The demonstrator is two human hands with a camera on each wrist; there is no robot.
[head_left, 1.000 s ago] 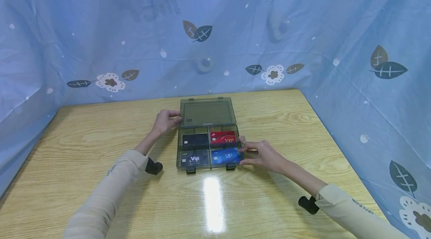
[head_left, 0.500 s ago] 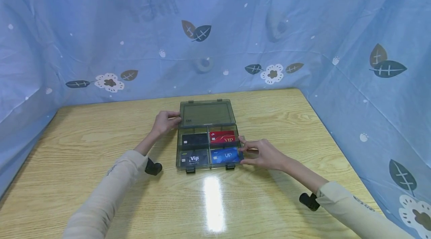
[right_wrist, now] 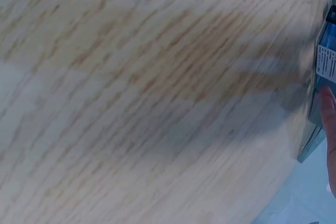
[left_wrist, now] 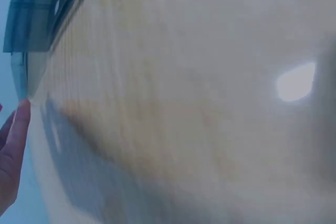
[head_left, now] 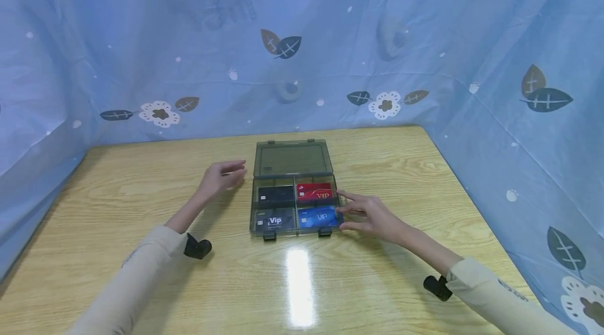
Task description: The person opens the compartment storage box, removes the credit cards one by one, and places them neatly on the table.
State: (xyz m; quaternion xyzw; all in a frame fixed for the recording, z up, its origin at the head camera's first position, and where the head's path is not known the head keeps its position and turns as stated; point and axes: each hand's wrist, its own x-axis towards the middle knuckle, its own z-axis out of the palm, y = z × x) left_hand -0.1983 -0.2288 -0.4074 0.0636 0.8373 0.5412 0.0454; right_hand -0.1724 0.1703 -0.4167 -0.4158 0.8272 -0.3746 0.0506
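My wrist views are cropping my left hand (left_wrist: 10, 156) and right hand (right_wrist: 331, 129). Lid lettering (head_left: 268, 169) is looking too tiny to read, tbh.

From here, clock centred on box (head_left: 296, 233), 12 toward curtain (head_left: 212, 62): 6 o'clock is bare tabletop (head_left: 240, 282), easy pass. Right hand (head_left: 370, 217) blocks 3, right at the box. Left hand (head_left: 220, 180) at 10, small gap inside it. Flipped-back lid (head_left: 293, 159) takes 12; 2 is free.

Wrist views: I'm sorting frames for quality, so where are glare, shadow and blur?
Left wrist: glare on the table at right, shadow beside the left hand, wood grain blurred. Right wrist: small glare at the top edge, shadow reaching toward the box, grain clearer.
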